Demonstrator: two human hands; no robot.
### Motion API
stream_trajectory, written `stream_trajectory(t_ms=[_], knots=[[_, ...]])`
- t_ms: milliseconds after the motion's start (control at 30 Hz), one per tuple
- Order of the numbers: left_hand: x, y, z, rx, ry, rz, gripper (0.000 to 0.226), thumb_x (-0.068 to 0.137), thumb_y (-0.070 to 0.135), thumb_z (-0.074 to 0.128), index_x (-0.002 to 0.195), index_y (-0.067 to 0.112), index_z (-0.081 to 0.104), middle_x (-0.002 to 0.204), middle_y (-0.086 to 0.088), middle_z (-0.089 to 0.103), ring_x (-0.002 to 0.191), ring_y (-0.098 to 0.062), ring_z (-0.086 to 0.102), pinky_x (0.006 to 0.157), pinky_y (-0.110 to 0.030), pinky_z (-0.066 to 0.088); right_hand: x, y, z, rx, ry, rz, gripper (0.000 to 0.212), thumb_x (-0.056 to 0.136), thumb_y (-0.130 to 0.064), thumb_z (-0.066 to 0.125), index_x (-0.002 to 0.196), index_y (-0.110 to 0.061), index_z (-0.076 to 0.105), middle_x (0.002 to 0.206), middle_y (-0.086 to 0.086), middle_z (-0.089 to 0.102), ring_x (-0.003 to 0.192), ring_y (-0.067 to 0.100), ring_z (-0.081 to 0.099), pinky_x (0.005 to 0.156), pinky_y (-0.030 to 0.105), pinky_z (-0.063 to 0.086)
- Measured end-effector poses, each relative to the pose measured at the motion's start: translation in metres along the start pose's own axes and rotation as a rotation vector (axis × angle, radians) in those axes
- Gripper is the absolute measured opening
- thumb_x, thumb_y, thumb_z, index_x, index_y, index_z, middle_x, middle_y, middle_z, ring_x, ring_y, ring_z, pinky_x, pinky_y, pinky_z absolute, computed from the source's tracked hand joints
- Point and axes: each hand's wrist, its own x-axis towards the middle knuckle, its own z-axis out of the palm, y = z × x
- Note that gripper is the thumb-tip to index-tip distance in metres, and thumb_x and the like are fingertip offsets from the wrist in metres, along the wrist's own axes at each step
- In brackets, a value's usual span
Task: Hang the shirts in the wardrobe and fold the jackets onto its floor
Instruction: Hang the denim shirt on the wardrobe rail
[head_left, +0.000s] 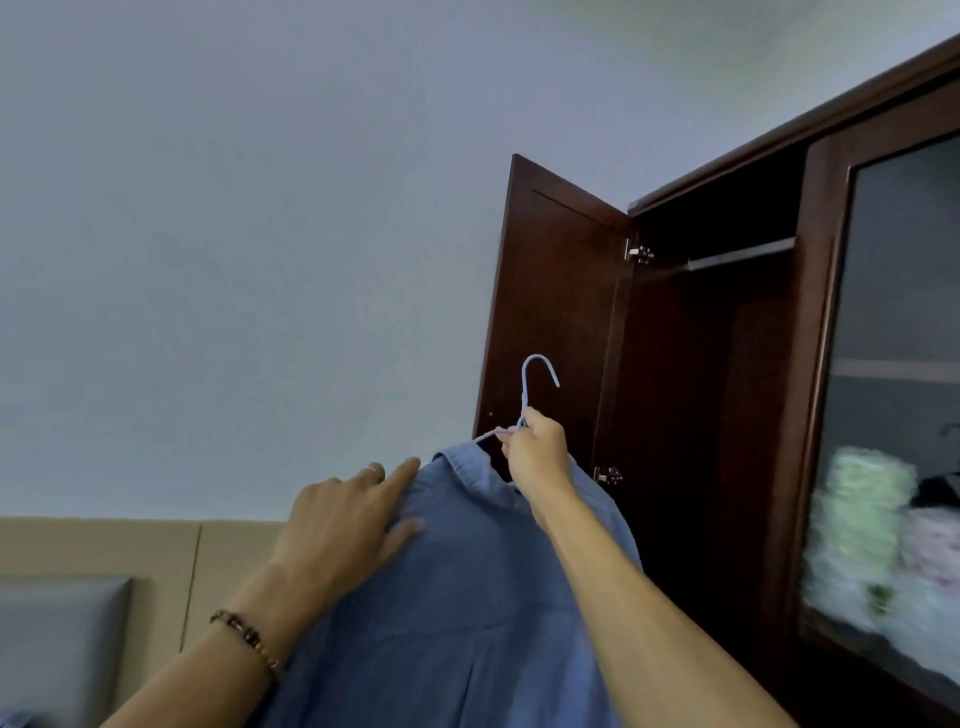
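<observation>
So there's a blue shirt (467, 597) already on a pale wire hanger (530, 387), held up in the air in front of the dark wood wardrobe (727, 364). The right hand (535, 452) has its fingers curled tight around the hanger's neck, just below the hook, and the hook itself sticks up free, well short of the rail (740, 254) inside the open compartment. That rail sits high up and to the right of the hook, nothing hanging on the bit you can see. The left hand (348, 519) is flat and relaxed, fingers straight, resting on the shirt's left shoulder near the collar, not grabbing anything. There's a beaded bracelet (244, 636) on that wrist. The shirt drapes down between both forearms, and its collar sits right under the right hand. The wardrobe's left door (545, 312) is swung wide open against a plain grey-blue wall (260, 208). To the right there's a glass-fronted door (893, 312) that's closed, with some pale folded fabric (862, 519) behind it, blurry so I can't say what exactly. Down in the bottom left you catch a padded grey headboard (62, 639) with tan panelling above it.
</observation>
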Motion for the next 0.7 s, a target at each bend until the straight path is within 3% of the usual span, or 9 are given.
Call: stream_trajectory(t_ms=[67,133,200,267,367,433,700], knots=[[0.041,0.021,0.025,0.070,-0.067,0.049,0.096,0.083,0.070,0.053,0.154,0.033,0.001,0.137,0.001,0.042,0.106,-0.027,0.062,0.073,-0.034,0.043,0.048,0.029,-0.016,-0.028,0.025,-0.031,0.032,0.092,-0.006,0.047,0.066,-0.024,0.040,0.070,-0.005,0.051,0.068,0.015,0.045,0.070,0.040,0.039],[0.089,0.039,0.050,0.118,-0.090,0.070,0.108,0.079,0.064,0.062,0.153,0.031,-0.009,0.140,-0.001,0.035,0.107,-0.026,0.061,0.076,-0.034,0.047,0.098,0.051,-0.031,-0.076,0.034,-0.037,0.029,0.093,-0.010,0.050,0.070,-0.026,0.042,0.074,-0.004,0.055,0.075,0.015,0.052,0.075,0.039,0.045],[0.136,0.059,0.074,0.147,-0.079,0.079,0.106,0.081,0.054,0.062,0.153,0.029,-0.012,0.140,-0.004,0.036,0.108,-0.025,0.060,0.080,-0.035,0.050,0.150,0.076,-0.046,-0.143,0.026,-0.028,0.012,0.092,-0.014,0.050,0.085,-0.023,0.052,0.091,0.001,0.066,0.091,0.018,0.061,0.084,0.039,0.051],[0.185,0.079,0.100,0.152,-0.047,0.082,0.104,0.082,0.049,0.059,0.154,0.026,-0.012,0.139,-0.005,0.038,0.111,-0.024,0.057,0.080,-0.035,0.049,0.199,0.092,-0.062,-0.193,0.037,-0.040,0.006,0.094,-0.014,0.049,0.097,-0.018,0.052,0.098,0.001,0.062,0.095,0.018,0.057,0.082,0.033,0.046],[0.249,0.101,0.133,0.124,-0.006,0.081,0.105,0.080,0.046,0.056,0.155,0.022,-0.013,0.141,-0.004,0.038,0.115,-0.024,0.054,0.079,-0.036,0.049,0.262,0.105,-0.080,-0.262,0.094,-0.074,0.027,0.099,-0.014,0.047,0.122,-0.004,0.056,0.118,0.009,0.064,0.114,0.026,0.058,0.090,0.033,0.042],[0.285,0.111,0.151,0.084,0.011,0.082,0.105,0.077,0.047,0.054,0.155,0.023,-0.013,0.142,-0.001,0.036,0.117,-0.023,0.051,0.082,-0.035,0.048,0.293,0.113,-0.088,-0.291,0.152,-0.098,0.036,0.100,-0.014,0.044,0.134,-0.006,0.053,0.126,0.011,0.063,0.122,0.028,0.055,0.096,0.033,0.042],[0.425,0.162,0.213,-0.137,0.130,0.166,0.101,0.080,0.049,0.052,0.156,0.022,-0.010,0.144,0.002,0.031,0.121,-0.019,0.047,0.088,-0.033,0.050,0.414,0.139,-0.140,-0.376,0.345,-0.178,0.038,0.098,-0.016,0.038,0.132,-0.005,0.053,0.121,0.016,0.063,0.116,0.030,0.058,0.098,0.039,0.047]])
